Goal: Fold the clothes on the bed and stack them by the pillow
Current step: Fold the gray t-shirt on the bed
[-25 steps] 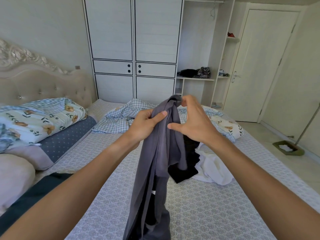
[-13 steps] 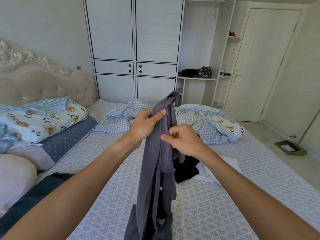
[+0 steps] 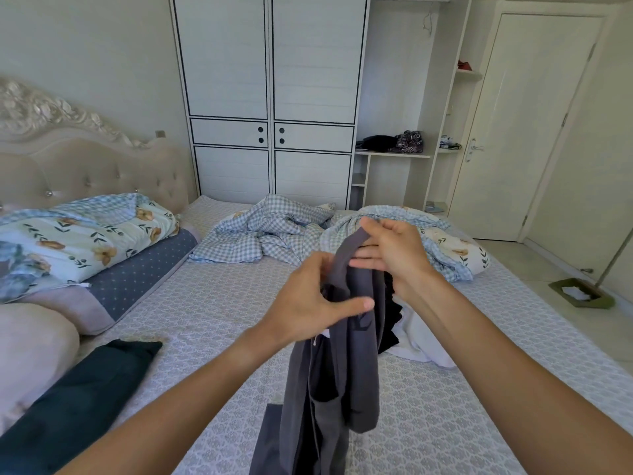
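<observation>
- Hanging over the bed [image 3: 205,303], a grey garment [image 3: 346,371] is gripped mid-length by the left hand [image 3: 308,303].
- Its upper end is pinched by the right hand [image 3: 394,255].
- Black and white clothes [image 3: 411,330] are noted behind, pillows [image 3: 102,289] at left.

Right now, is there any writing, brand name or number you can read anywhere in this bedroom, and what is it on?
None can be read.
Grey garment, held up by the left hand and right hand: a small white tag shows, too small to read.
Wardrobe, door and bedding: only patterns, no lettering.
Items on the shelf: too far to tell.
</observation>
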